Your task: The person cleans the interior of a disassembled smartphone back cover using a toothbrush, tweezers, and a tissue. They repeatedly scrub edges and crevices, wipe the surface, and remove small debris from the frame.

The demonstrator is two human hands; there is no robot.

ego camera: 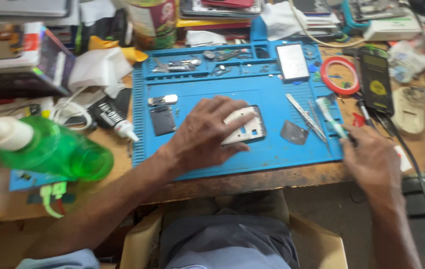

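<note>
My left hand (pixel 203 133) lies flat on a white phone frame (pixel 246 127) in the middle of the blue work mat (pixel 272 149), fingers spread over it and pressing it down. My right hand (pixel 369 157) sits at the mat's right edge with fingers closed round a thin white and teal tool (pixel 331 116) that points up and away. Metal tweezers (pixel 304 116) lie on the mat just left of that tool. A dark grey curved pick (pixel 293 132) rests between the two hands.
A green plastic bottle (pixel 53 149) lies at left by a black glue tube (pixel 110 116). A red tape ring (pixel 340 74), a black phone (pixel 374 79), a small screen panel (pixel 292 61) and loose parts (pixel 162 119) sit around the mat. Clutter fills the back.
</note>
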